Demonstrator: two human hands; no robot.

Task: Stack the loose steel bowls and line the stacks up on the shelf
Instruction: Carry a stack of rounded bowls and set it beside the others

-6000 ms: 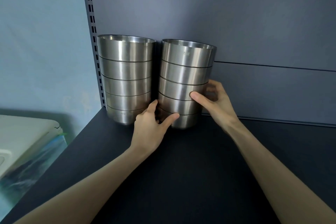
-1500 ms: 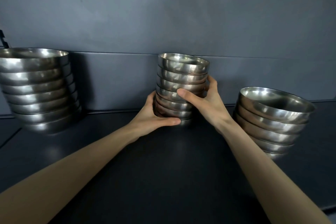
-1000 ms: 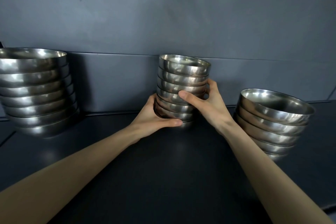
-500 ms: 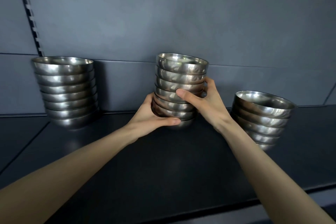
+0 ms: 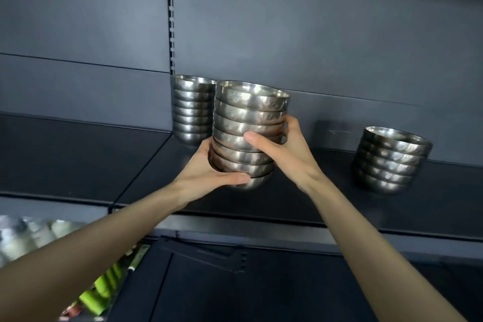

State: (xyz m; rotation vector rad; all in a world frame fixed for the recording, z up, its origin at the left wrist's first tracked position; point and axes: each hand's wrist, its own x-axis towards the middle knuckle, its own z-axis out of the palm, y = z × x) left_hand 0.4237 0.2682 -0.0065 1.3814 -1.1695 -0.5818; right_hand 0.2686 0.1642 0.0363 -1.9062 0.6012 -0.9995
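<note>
A stack of several steel bowls (image 5: 248,112) is held between both hands above the dark shelf (image 5: 300,204), tilted slightly to the right. My left hand (image 5: 209,172) cups the stack's base with the thumb across the lowest bowl. My right hand (image 5: 285,149) grips the stack's right side, thumb across the middle bowls. Behind the stack at the left, another stack of steel bowls (image 5: 192,110) stands against the back panel. A shorter stack of steel bowls (image 5: 389,159) stands on the shelf at the right.
A slotted upright rail (image 5: 171,15) runs up the back panel above the left stack. A seam (image 5: 141,172) divides the shelf into two boards. Below the shelf at the lower left lie blurred shiny and green items (image 5: 102,287).
The held stack has moved left, close in front of the left stack. The view has pulled back and the shelf's front edge and the space below now show.
</note>
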